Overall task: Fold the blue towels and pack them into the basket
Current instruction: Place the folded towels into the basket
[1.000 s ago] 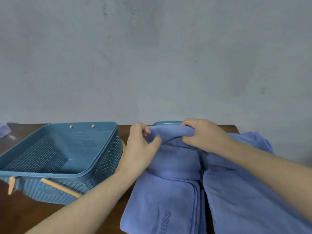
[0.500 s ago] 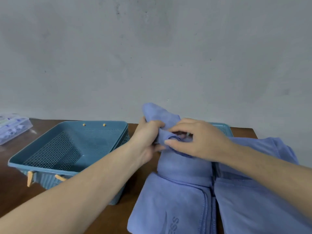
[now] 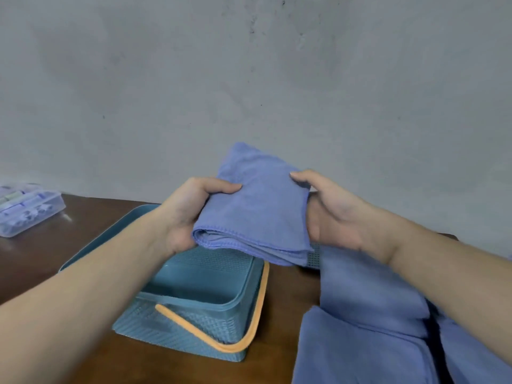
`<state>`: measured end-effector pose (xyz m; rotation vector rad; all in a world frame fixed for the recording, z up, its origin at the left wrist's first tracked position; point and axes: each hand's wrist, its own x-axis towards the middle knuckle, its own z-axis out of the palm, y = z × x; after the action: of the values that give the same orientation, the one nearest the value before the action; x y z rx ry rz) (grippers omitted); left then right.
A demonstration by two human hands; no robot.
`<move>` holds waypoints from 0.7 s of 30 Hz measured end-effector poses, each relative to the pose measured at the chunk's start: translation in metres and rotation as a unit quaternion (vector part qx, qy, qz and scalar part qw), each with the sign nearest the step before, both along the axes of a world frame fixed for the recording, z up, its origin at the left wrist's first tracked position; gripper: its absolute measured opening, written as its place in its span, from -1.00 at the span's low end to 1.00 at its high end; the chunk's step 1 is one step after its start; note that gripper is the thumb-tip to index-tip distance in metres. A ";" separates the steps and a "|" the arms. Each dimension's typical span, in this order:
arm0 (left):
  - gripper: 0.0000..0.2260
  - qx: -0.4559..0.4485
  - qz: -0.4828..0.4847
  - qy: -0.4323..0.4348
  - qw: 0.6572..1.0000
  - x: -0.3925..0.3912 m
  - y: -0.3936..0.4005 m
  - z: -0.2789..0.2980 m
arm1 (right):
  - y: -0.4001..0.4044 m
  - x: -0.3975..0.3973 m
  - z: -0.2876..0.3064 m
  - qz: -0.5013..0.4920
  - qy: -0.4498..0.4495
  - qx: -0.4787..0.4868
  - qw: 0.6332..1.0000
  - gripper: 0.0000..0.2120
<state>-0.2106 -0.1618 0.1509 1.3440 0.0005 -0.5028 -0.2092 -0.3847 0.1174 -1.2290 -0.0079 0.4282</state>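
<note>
**Folded towel held above the basket**

Folded blue towel is up in the air between both hands, above the far right part of the teal basket and clear of the desk. Its layered, stitched edge faces the camera and sags slightly toward the right.

Left hand grips the towel's left end: the thumb lies across the top face, and the other fingers curl beneath the cloth, hidden from view. Right hand grips the right end the same way, thumb over the upper edge and palm against the side, with its remaining fingers out of sight behind the fabric.

The basket sits on the brown desk, its orange handle folded down around the near and right sides. More blue towels lie spread on the desk to the right, under the right forearm. A clear plastic box of small items rests at the desk's far left, well apart from the basket.
</note>
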 end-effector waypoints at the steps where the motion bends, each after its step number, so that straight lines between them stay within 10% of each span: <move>1: -0.71 -0.006 0.004 0.001 1.000 0.005 0.014 0.000 | 0.014 0.004 0.003 0.010 -0.011 0.001 1.000 -0.26; 12: -0.38 0.263 -0.041 -0.125 0.956 0.075 0.178 -0.044 | 0.165 0.053 -0.016 0.024 -0.020 -0.251 0.967 -0.77; 21: -0.42 0.651 -0.324 -0.292 0.621 0.102 0.194 -0.077 | 0.213 0.083 -0.085 0.125 0.108 -0.380 0.910 -0.82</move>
<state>-0.1084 0.0322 0.0739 2.9690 -0.8487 -0.6548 -0.1259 -0.1718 0.0328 -1.9521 0.2125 0.8382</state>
